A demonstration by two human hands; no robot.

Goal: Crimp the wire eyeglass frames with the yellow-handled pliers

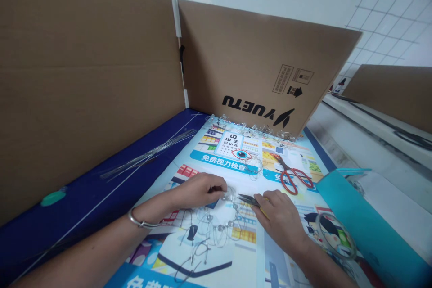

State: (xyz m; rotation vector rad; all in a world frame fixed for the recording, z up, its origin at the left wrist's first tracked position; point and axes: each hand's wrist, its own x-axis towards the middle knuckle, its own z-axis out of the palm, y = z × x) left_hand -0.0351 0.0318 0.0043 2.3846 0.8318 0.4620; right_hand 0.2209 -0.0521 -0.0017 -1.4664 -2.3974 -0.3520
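My left hand (202, 189), with a silver bangle at its wrist, pinches the upper edge of a beaded wire ring (221, 226). The ring is thin wire with clear beads along it and loose wire ends sticking outward, and it lies on the printed sheet. In my right hand (278, 216) is a pair of needle-nose pliers (249, 199) with a yellow handle. Their dark jaws point left toward the left fingertips, a small gap away from them. Whether the jaws hold any wire is too fine to make out.
Red-handled scissors (293, 177) lie beyond my right hand. Beaded wire pieces (259, 131) line the foot of a cardboard panel (256, 54). A bundle of straight wires (148, 155) lies left. At right are a turquoise box (367, 216) and a clear ring-shaped coil (322, 234).
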